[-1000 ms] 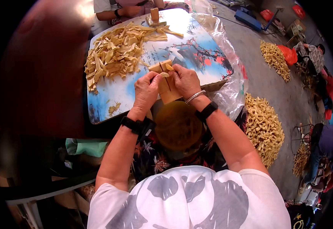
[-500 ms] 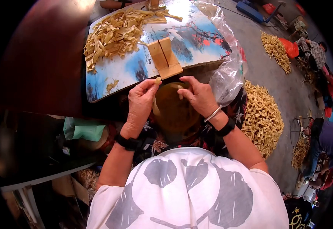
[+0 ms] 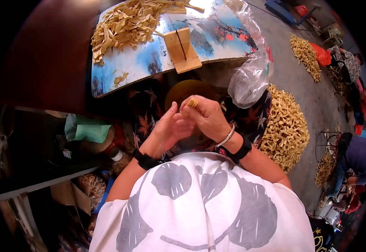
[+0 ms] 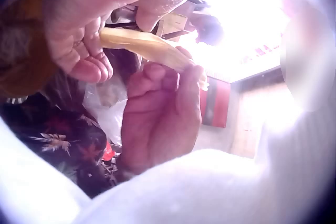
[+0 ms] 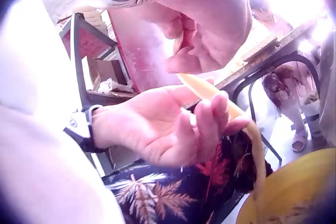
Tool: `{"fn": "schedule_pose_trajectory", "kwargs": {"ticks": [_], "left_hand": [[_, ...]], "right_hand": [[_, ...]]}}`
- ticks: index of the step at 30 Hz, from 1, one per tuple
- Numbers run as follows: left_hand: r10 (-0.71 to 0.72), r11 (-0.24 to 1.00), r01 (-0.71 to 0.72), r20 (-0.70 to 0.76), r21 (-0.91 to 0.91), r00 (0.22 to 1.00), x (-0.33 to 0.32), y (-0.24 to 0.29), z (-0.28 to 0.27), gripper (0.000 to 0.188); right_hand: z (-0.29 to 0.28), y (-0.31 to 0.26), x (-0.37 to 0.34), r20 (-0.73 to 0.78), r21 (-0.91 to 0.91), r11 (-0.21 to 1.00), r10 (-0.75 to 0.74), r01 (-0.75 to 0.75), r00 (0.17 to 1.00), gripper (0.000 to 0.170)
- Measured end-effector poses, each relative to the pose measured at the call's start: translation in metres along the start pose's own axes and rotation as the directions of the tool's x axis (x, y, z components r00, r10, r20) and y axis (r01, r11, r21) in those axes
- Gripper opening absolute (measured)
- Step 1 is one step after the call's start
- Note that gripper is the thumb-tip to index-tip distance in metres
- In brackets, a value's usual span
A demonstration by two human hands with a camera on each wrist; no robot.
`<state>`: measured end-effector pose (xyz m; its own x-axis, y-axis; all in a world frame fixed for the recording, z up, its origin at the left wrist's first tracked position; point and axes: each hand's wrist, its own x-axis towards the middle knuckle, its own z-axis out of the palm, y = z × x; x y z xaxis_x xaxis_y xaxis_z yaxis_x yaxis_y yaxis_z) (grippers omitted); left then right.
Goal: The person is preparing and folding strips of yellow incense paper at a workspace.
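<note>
The right hand (image 3: 208, 119) pinches 1 yellow strip (image 4: 136, 42) in its fingers. The left hand (image 3: 168, 128) is half curled, with the strip running through its bent fingers. The strip is above the bowl (image 5: 302, 182); the wood stand (image 3: 182, 50) sits just past the bowl.

workshop | heaped pieces (image 3: 287, 130) on bare floor (image 3: 302, 90) | slotted wooden block (image 3: 173, 48)

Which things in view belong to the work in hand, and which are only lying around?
Probably for the work:
- yellow strip
- slotted wooden stand
- strip pile on the table
- yellow basin

Apparently only lying around:
- clear plastic
- green bag
- orange-red bag
</note>
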<state>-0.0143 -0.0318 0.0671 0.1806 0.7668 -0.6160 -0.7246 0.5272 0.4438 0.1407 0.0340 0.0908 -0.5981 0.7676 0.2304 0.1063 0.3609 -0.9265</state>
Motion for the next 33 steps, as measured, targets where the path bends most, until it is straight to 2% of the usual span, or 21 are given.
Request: {"fn": "schedule_pose_trajectory", "kwargs": {"ticks": [1,2,4,6,7,8,9,10,12,13,14,15,17,18,20,21,23,26,29,30,33], "left_hand": [[-0.003,0.993,0.0,-0.025,-0.121,1.0,-0.002,-0.002,0.009,0.039],[0.044,0.995,-0.042,0.011,-0.093,0.999,0.007,-0.006,0.002,0.031],[0.133,0.979,-0.143,0.077,0.143,0.988,0.02,-0.008,-0.01,0.026],[0.235,0.879,-0.272,0.142,0.391,0.962,0.029,-0.01,-0.015,0.018],[0.381,0.58,-0.405,0.204,0.706,0.902,0.029,-0.011,-0.016,0.014],[0.475,0.162,-0.439,0.32,0.884,0.82,0.028,-0.01,-0.016,0.011],[0.497,-0.287,-0.367,0.465,0.885,0.733,0.024,-0.007,-0.011,0.008],[0.448,-0.537,-0.244,0.517,0.808,0.729,0.018,-0.006,-0.002,0.006],[0.461,-0.674,-0.215,0.63,0.706,0.624,0.014,-0.007,0.002,0.004],[0.46,-0.736,-0.187,0.682,0.651,0.568,0.014,-0.007,0.004,0.005],[0.48,-0.729,-0.204,0.702,0.653,0.526,0.013,-0.009,0.007,0.01],[0.503,-0.722,-0.213,0.711,0.658,0.491,0.01,-0.011,0.009,0.017],[0.551,-0.722,-0.225,0.741,0.654,0.383,0.014,-0.016,0.006,0.033],[0.543,-0.727,-0.245,0.756,0.642,0.366,0.012,-0.017,0.006,0.041],[0.567,-0.712,-0.251,0.748,0.655,0.345,0.018,-0.018,0.005,0.04],[0.592,-0.694,-0.224,0.719,0.684,0.364,0.016,-0.021,0.004,0.033],[0.61,-0.641,-0.157,0.624,0.751,0.488,0.017,-0.024,0.002,0.023],[0.663,-0.387,-0.235,0.446,0.892,0.601,0.016,-0.025,0.004,0.015],[0.732,-0.109,-0.494,0.406,0.862,0.547,0.03,-0.029,-0.006,0.016],[0.739,-0.053,-0.554,0.406,0.831,0.538,0.028,-0.029,-0.005,0.018],[0.755,-0.134,-0.611,0.479,0.78,0.447,0.031,-0.022,-0.01,0.021]], "right_hand": [[0.003,0.007,-0.008,0.068,0.076,0.997,0.016,-0.021,0.998,0.01],[0.005,0.006,-0.018,0.103,0.101,0.992,0.061,-0.072,0.993,0.01],[0.003,-0.003,-0.028,0.144,0.125,0.972,0.181,-0.199,0.973,0.009],[-0.003,-0.012,-0.031,0.153,0.128,0.93,0.323,-0.343,0.934,0.009],[-0.004,-0.006,-0.03,0.012,-0.039,0.99,0.135,-0.134,0.991,0.009],[-0.004,0.006,-0.027,-0.091,-0.231,0.971,-0.085,0.062,0.992,0.01],[-0.003,0.018,-0.023,-0.147,-0.429,0.875,-0.313,0.225,0.938,0.01],[0.0,0.028,-0.02,-0.16,-0.42,0.858,-0.392,0.297,0.906,0.013],[0.006,0.035,-0.025,-0.208,-0.098,0.995,-0.002,-0.019,0.978,0.015],[0.009,0.038,-0.027,-0.176,0.067,0.98,0.196,-0.187,0.965,0.016],[0.006,0.043,-0.026,-0.119,0.133,0.903,0.424,-0.409,0.898,0.018],[0.01,0.066,-0.029,-0.073,0.219,0.832,0.535,-0.51,0.842,0.019],[0.013,0.067,-0.027,0.028,0.477,0.661,0.647,-0.579,0.762,0.017],[0.012,0.063,-0.027,0.092,0.565,0.577,0.666,-0.59,0.74,0.014],[0.008,0.073,-0.025,0.071,0.532,0.624,0.64,-0.572,0.765,0.012],[0.009,0.066,-0.027,0.097,0.529,0.634,0.615,-0.564,0.783,0.012],[0.004,0.039,-0.025,0.157,0.534,0.585,0.641,-0.61,0.752,0.012],[0.005,0.032,-0.023,0.171,0.329,0.708,0.606,-0.624,0.777,0.012],[0.003,0.063,-0.026,0.09,0.181,0.88,0.429,-0.439,0.899,0.015],[0.002,0.058,-0.022,0.078,0.154,0.873,0.456,-0.462,0.887,0.02],[0.002,0.04,-0.019,0.237,0.559,0.545,0.618,-0.625,0.75,0.023]]}}
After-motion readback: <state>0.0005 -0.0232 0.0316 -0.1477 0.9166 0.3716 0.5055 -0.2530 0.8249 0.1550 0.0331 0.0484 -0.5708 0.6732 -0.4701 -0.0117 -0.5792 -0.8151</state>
